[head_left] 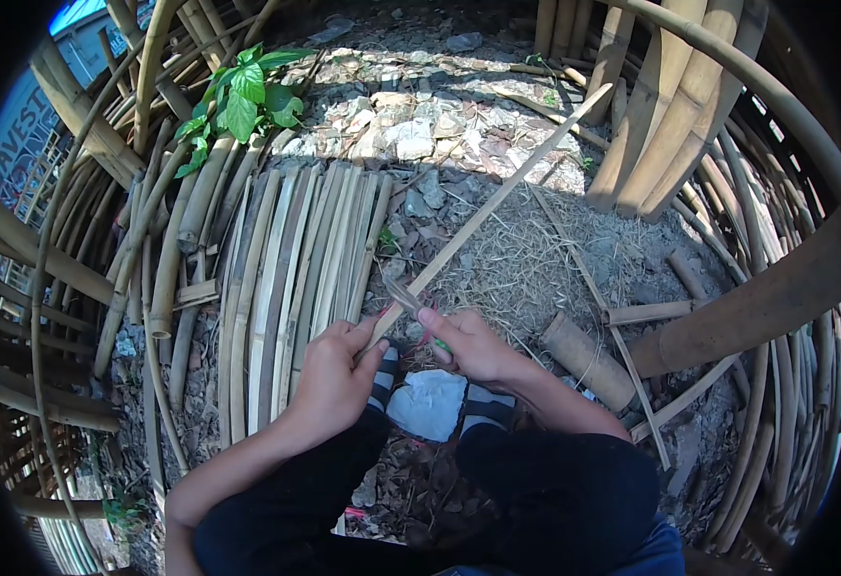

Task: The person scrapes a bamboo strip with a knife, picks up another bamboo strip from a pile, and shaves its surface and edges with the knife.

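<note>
A long split bamboo strip (497, 199) slants from my lap up toward the far right. My left hand (334, 372) is closed around its near end. In my right hand (473, 346) is a knife (403, 296), its blade lying across the strip just beyond my left fingers. A bit of green shows at the lower end of the knife's handle, and the rest of the handle is hidden by my fingers. Below my hands, between my feet, lies a flat pale block (427, 405).
A row of split bamboo strips (296, 250) lies at my left. Bamboo poles (670, 115) stand and lean on both sides. A short bamboo piece (588, 360) rests at my right, near thin shavings (526, 259). A leafy plant (243, 101) grows at the far left.
</note>
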`<state>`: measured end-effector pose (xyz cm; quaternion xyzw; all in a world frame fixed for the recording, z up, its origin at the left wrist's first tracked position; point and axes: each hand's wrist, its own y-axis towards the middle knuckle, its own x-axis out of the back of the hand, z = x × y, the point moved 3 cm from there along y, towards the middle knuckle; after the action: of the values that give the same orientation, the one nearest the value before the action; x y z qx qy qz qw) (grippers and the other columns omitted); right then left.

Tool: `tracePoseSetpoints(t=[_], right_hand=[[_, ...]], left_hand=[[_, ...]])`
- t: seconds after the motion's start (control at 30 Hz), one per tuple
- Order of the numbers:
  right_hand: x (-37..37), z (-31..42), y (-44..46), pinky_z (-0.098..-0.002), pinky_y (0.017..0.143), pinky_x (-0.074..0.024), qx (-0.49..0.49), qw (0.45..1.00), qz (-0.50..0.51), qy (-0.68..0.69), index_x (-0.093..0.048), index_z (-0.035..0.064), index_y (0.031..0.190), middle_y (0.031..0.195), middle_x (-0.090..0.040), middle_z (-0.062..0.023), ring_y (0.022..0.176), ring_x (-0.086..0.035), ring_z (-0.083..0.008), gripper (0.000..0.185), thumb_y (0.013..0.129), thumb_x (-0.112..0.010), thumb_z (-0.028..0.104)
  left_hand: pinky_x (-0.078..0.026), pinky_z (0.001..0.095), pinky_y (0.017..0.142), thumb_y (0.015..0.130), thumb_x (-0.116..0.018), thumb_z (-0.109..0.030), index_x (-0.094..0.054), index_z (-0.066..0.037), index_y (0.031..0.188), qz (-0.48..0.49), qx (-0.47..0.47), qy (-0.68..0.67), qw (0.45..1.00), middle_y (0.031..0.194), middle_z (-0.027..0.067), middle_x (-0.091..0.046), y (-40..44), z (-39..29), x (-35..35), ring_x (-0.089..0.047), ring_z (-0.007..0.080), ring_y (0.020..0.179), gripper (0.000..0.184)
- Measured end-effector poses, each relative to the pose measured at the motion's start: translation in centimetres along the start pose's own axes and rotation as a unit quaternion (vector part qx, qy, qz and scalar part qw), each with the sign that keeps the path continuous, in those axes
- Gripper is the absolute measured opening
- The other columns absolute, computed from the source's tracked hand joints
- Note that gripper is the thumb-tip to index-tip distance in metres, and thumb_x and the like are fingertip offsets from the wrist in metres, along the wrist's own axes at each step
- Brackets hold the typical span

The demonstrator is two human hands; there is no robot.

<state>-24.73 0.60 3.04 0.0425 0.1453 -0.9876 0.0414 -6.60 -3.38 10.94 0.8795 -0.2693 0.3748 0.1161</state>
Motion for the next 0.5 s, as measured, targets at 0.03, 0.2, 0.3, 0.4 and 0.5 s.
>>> tracePoseSetpoints(t=[0.03, 0.2, 0.3, 0.4, 0.5], right_hand=[[-0.4, 0.1, -0.2, -0.0274, 0.047, -0.0348, 0.0, 1.0, -0.001, -0.001, -0.051, 0.0061, 0.052, 0.048, -0.043, 0.0005, 0.047, -0.04, -0.0088, 0.067, 0.099, -0.045, 0.054], [-1.7, -0.4, -0.3, -0.0277, 0.045, -0.0343, 0.046, 0.996, 0.058, -0.042, -0.051, 0.0065, 0.051, 0.048, -0.043, 0.0013, 0.045, -0.039, -0.0083, 0.067, 0.099, -0.045, 0.053], [-1.2, 0.0, -0.4, -0.0276, 0.046, -0.0353, 0.051, 0.995, 0.034, -0.074, -0.051, 0.0064, 0.051, 0.048, -0.044, 0.0009, 0.045, -0.041, -0.0085, 0.068, 0.098, -0.046, 0.055], [-0.7, 0.3, -0.5, -0.0279, 0.047, -0.0366, 0.051, 0.994, 0.008, -0.098, -0.053, 0.0056, 0.052, 0.048, -0.045, 0.0004, 0.046, -0.042, -0.0089, 0.068, 0.096, -0.048, 0.057], [-0.5, 0.3, -0.4, -0.0286, 0.048, -0.0377, 0.051, 0.992, 0.019, -0.113, -0.055, 0.005, 0.053, 0.048, -0.046, -0.0001, 0.047, -0.044, -0.0095, 0.067, 0.095, -0.05, 0.057]], left_hand=[[-0.042, 0.0364, 0.065, 0.089, -0.063, -0.01, -0.065, 0.002, 0.11, 0.006, 0.005, 0.004, 1.0, 0.078, 0.0151, -0.055, 0.0, 0.0, -0.1, -0.054, 0.024, 0.071, 0.024], [-0.042, 0.0361, 0.065, 0.09, -0.063, -0.009, -0.064, 0.003, 0.101, 0.036, -0.006, 0.0, 0.999, 0.077, 0.0138, -0.054, 0.0, 0.7, -0.2, -0.053, 0.0227, 0.07, 0.017], [-0.041, 0.0357, 0.064, 0.09, -0.063, -0.009, -0.063, 0.004, 0.096, 0.027, -0.01, -0.027, 0.999, 0.075, 0.0128, -0.052, 0.0, 0.5, -0.3, -0.052, 0.0219, 0.069, 0.014], [-0.04, 0.0353, 0.063, 0.091, -0.063, -0.01, -0.061, 0.004, 0.093, 0.021, -0.009, -0.024, 0.999, 0.073, 0.012, -0.05, 0.0, 0.0, -0.1, -0.051, 0.0212, 0.068, 0.015], [-0.039, 0.0352, 0.062, 0.091, -0.063, -0.011, -0.059, 0.004, 0.091, 0.024, -0.007, -0.011, 1.0, 0.073, 0.0116, -0.049, -0.1, 0.0, 0.2, -0.051, 0.0205, 0.067, 0.016]])
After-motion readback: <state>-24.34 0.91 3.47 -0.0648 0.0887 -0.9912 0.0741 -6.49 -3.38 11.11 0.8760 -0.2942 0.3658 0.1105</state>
